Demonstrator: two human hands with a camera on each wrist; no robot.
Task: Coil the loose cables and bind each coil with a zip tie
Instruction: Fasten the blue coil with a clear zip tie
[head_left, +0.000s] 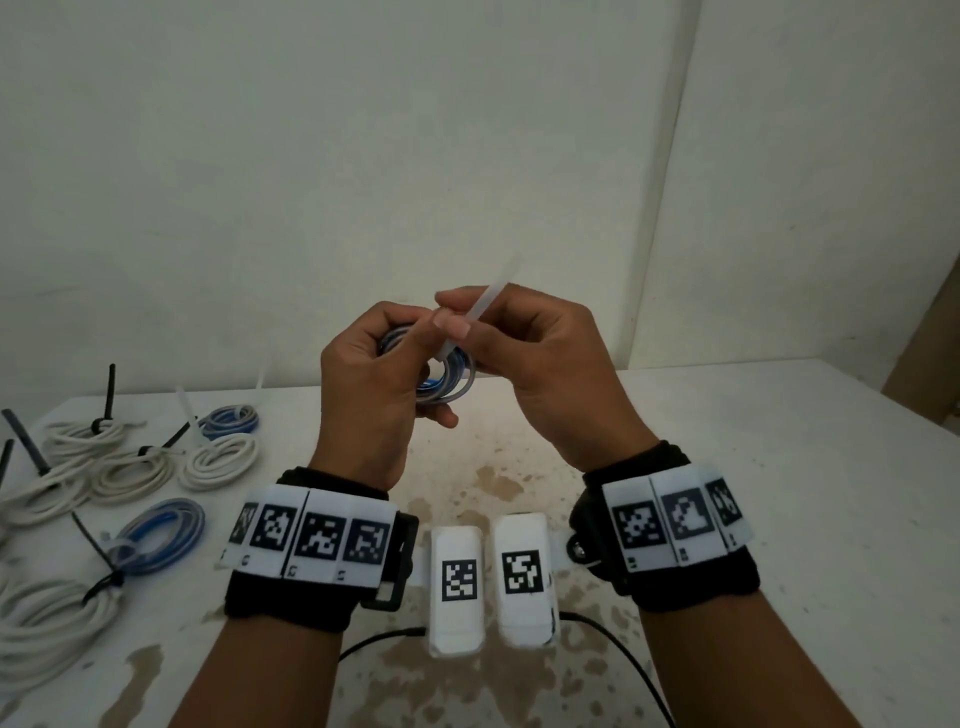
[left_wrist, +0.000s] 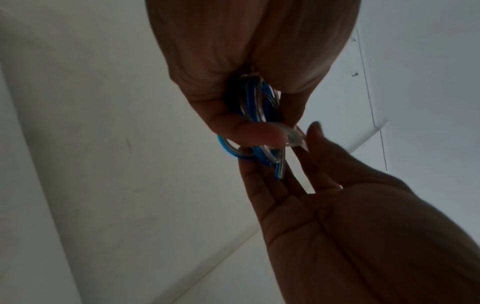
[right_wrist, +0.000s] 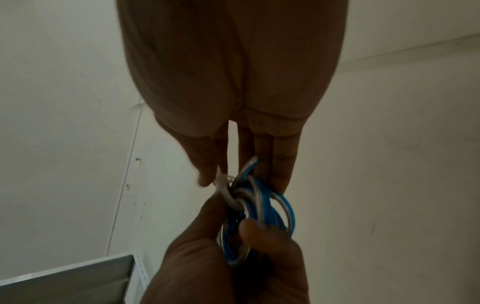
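Both hands are raised above the table in the head view. My left hand (head_left: 395, 364) grips a small blue-and-clear cable coil (head_left: 447, 376), its fingers curled round the loops. A translucent white zip tie (head_left: 480, 312) wraps the coil, its tail pointing up and to the right. My right hand (head_left: 498, 332) pinches that tail between thumb and forefinger. From the left wrist view the coil (left_wrist: 255, 107) sits in my palm and the tie's head (left_wrist: 294, 137) shows at my thumb. In the right wrist view the tie (right_wrist: 226, 189) loops around the coil (right_wrist: 262, 214).
Several bound coils lie at the table's left: white ones (head_left: 218, 462) (head_left: 47, 623) and blue ones (head_left: 228, 421) (head_left: 161, 535), with black and white tie tails sticking up. A wall stands close behind. The stained tabletop (head_left: 779, 519) stretches right.
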